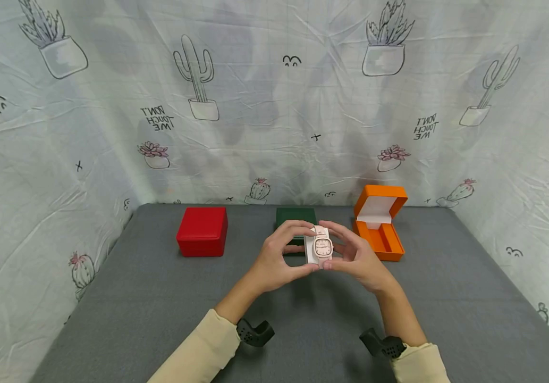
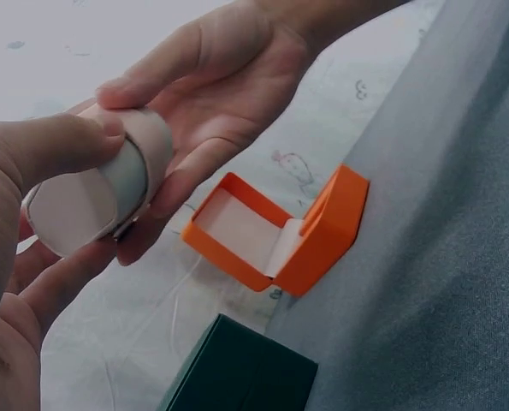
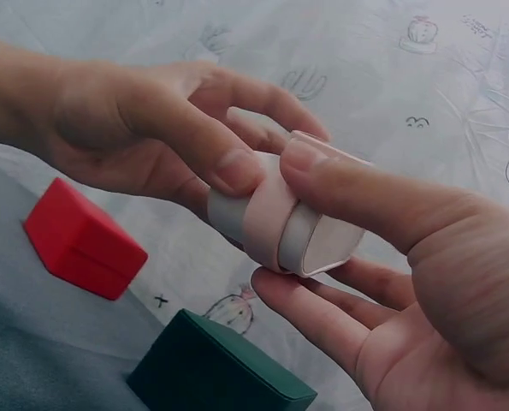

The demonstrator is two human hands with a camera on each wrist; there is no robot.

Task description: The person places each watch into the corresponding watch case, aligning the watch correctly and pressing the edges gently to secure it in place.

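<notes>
A wristwatch [image 1: 323, 247] with a pale pink strap and a squarish dial is wrapped around a white watch cushion [image 1: 310, 251]. My left hand [image 1: 278, 260] grips the cushion's left end, thumb below and fingers above in the head view. From the other side my right hand [image 1: 361, 260] holds the watch and cushion between thumb and fingers. Both hands hold them raised over the table. The left wrist view shows the cushion's flat end [image 2: 70, 214]. In the right wrist view the pink strap [image 3: 267, 218] circles the cushion, while the dial is hidden.
Behind my hands stands a dark green box [image 1: 296, 214], partly covered by them. A closed red box [image 1: 202, 231] sits to the left. On the right an orange box [image 1: 394, 242] has its lid raised. The grey table [image 1: 169, 303] meets a printed cloth backdrop [image 1: 264, 106].
</notes>
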